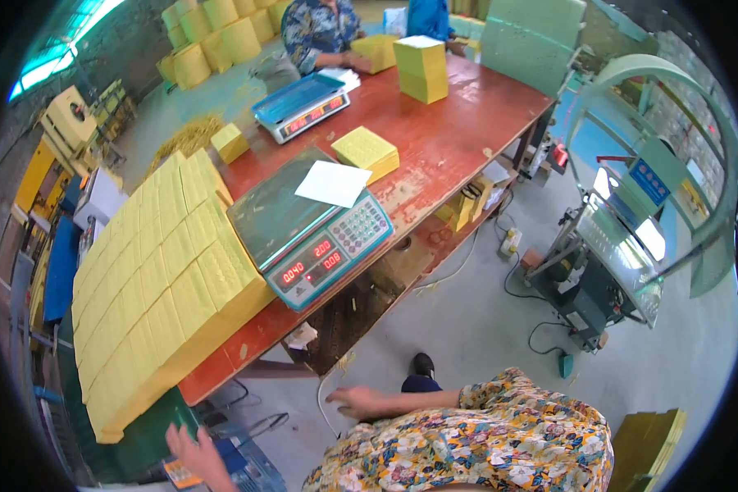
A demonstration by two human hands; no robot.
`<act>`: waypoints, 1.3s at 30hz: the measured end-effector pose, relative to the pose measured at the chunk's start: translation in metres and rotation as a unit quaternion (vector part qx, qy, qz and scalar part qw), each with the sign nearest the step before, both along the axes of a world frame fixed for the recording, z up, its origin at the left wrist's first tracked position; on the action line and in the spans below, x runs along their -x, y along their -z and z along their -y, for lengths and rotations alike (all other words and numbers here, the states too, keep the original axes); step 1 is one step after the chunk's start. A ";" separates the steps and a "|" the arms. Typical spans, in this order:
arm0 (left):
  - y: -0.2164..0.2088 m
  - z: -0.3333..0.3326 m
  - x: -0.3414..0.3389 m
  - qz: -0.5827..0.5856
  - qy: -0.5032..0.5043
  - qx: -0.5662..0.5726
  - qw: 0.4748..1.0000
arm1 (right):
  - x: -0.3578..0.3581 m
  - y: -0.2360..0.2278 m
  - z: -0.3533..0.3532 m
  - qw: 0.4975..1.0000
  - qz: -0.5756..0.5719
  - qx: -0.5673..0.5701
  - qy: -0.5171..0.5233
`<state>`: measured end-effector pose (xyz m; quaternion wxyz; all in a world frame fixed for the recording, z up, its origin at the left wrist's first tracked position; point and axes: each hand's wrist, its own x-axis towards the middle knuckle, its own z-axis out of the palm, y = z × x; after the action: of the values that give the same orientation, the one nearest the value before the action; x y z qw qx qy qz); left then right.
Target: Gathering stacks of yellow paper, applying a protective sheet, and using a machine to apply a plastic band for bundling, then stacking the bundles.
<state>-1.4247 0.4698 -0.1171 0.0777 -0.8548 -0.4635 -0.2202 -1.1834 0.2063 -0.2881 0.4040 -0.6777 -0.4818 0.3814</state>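
Note:
My left hand [198, 456] hangs low beside the near left corner of the table, its fingers spread and holding nothing. My right hand [357, 402] is in front of the table's near edge, fingers loosely apart and nothing visible in it. Above the hands, on the table, rests a digital weighing scale [297, 215] with a lit red display and a keypad. A white sheet of paper [333, 183] lies on its platform. Left of the scale stands a large block of yellow paper bundles [160, 287] packed in rows. One stack of yellow paper [367, 153] sits just beyond the scale.
The red table [459, 123] also carries a second scale [300, 107], a small yellow stack [230, 143] and a tall yellow stack [422, 72]. Across it a person [320, 37] has a hand at a yellow bundle. A machine with cables [607, 262] stands on the right.

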 end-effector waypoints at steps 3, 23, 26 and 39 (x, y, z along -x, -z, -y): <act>0.006 0.050 -0.106 0.088 0.091 0.173 0.977 | -0.054 -0.005 0.035 0.999 0.024 -0.021 0.042; 0.085 0.066 -0.332 0.524 0.082 0.599 0.600 | -0.383 -0.130 0.062 0.868 0.271 -0.167 0.381; 0.096 0.059 -0.335 0.528 0.102 0.601 0.591 | -0.441 -0.152 0.026 0.818 0.425 -0.185 0.342; 0.072 0.082 -0.352 0.556 0.047 0.622 0.549 | -0.526 -0.104 -0.068 0.799 0.571 -0.032 0.188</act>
<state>-1.0732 0.3882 -0.1889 -0.7575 -0.4165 -0.3945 -0.3116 -0.6577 0.2744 -0.1841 0.1407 -0.8366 -0.5004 -0.1732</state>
